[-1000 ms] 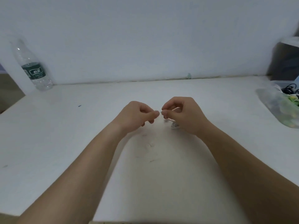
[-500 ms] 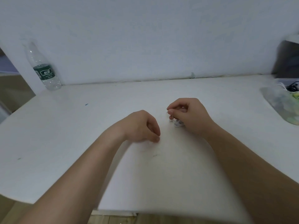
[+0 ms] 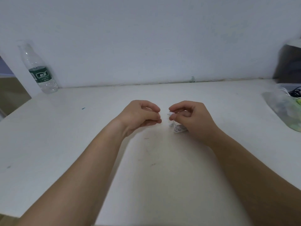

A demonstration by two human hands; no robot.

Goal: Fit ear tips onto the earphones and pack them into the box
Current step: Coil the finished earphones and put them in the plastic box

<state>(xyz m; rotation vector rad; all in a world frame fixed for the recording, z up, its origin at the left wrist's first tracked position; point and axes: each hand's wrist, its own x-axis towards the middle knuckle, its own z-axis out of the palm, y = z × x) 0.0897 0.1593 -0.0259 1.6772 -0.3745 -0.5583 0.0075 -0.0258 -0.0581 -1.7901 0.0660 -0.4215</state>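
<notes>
- Just left of the cable coil [image 3: 179, 128] and a little farther from the person, the earbud [image 3: 170, 114] is held off the table [image 3: 81, 144]. It is pinched between thumb and forefinger of the right hand [image 3: 192, 118], whose other fingers are curled.
- The coil is a small white bundle lying on the table, tucked under the heel of the right hand and touching it. A short run of wire rises from it to the earbud.
- The left hand [image 3: 140, 115] is further left of the coil, beyond the earbud, with its fingers curled and its thumb and forefinger pressed tip to tip. A pale speck shows at those tips, which I take to be an ear tip [image 3: 159, 113]. It is too small to confirm.
- Key relation: the two pinches face each other at about the same height and are near but not touching. The line between them runs left–right across the table.
- The earbud's stem looks to lie roughly along that line. Which way its nozzle points cannot be made out.
- Judgement: this is the fitting step, with the tip not yet seated. The left hand has to close the gap while the right hand holds the earbud steady. The risk is a dropped tip if the approach is off-axis.
- Far right of the coil are a clear bag [image 3: 283, 110] and a container [image 3: 286, 86] holding dark cables. I cannot tell if that container is the packing box.
- Far left of the coil, against the wall, stands a water bottle [image 3: 39, 70].
</notes>
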